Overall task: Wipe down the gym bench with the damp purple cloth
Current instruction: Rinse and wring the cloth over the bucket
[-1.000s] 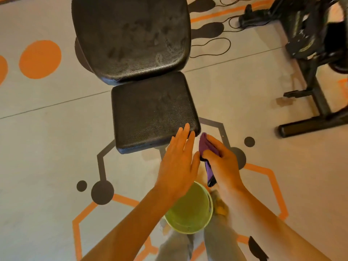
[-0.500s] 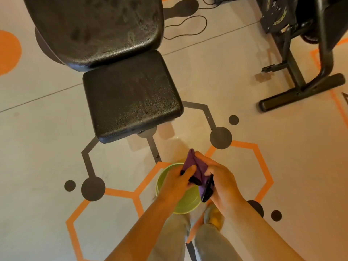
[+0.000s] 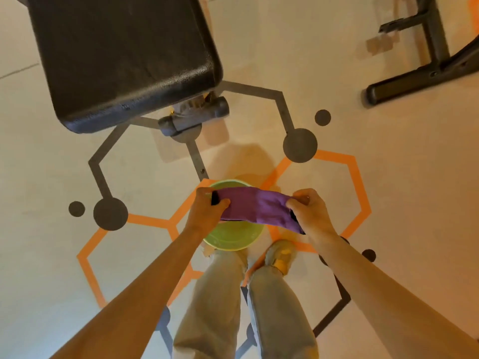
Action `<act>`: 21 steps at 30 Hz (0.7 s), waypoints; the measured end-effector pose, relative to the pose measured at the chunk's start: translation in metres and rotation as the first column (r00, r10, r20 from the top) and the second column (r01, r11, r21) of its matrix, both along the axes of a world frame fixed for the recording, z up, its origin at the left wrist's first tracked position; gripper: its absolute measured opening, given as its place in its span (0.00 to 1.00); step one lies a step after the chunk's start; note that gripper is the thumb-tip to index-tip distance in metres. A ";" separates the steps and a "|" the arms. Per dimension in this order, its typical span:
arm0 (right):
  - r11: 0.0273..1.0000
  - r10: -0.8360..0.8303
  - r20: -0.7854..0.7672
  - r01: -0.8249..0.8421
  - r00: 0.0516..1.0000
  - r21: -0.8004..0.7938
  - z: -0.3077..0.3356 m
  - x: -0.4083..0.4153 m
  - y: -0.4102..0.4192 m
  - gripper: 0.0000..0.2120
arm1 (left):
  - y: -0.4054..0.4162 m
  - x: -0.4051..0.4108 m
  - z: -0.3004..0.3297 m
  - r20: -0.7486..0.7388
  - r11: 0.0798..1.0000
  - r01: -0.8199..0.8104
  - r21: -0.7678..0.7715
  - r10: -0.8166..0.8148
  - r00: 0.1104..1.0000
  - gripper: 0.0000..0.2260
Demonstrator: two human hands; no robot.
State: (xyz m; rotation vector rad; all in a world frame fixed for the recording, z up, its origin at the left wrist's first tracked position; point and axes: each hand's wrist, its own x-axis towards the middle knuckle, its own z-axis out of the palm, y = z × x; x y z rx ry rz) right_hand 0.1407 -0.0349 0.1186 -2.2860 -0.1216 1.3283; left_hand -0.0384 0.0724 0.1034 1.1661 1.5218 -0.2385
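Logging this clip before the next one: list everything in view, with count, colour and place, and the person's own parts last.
bench seat pad: one, black, top left, on a dark frame.
bench foot: one, dark grey, on the floor under the pad's near edge.
equipment frame: one, black, top right on the floor.
bucket: one, light green, on the floor before the feet, below the cloth.
purple cloth: one, black-trimmed, stretched between both hands above the bucket.
floor markings: orange hexagons, grey lines and dots on pale floor.
legs: two, pale trousers, bottom centre.
shoe: one, yellowish.
left hand: grips the cloth's left end.
right hand: grips its right end.
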 end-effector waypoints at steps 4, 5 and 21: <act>0.991 0.125 -0.129 -0.129 0.984 -0.021 -0.022 0.004 -0.020 0.08 | -0.011 -0.004 -0.025 -0.019 1.000 0.005 0.009 -0.005 1.000 0.26; 0.986 0.163 -0.133 -0.167 0.978 -0.017 -0.027 0.004 -0.022 0.08 | -0.013 -0.003 -0.028 -0.013 0.996 0.073 0.051 -0.072 0.997 0.24; 0.837 0.522 -0.020 -0.516 0.853 -0.185 -0.129 -0.013 -0.040 0.17 | -0.021 0.018 -0.111 -0.243 0.613 0.738 0.283 -0.698 0.674 0.16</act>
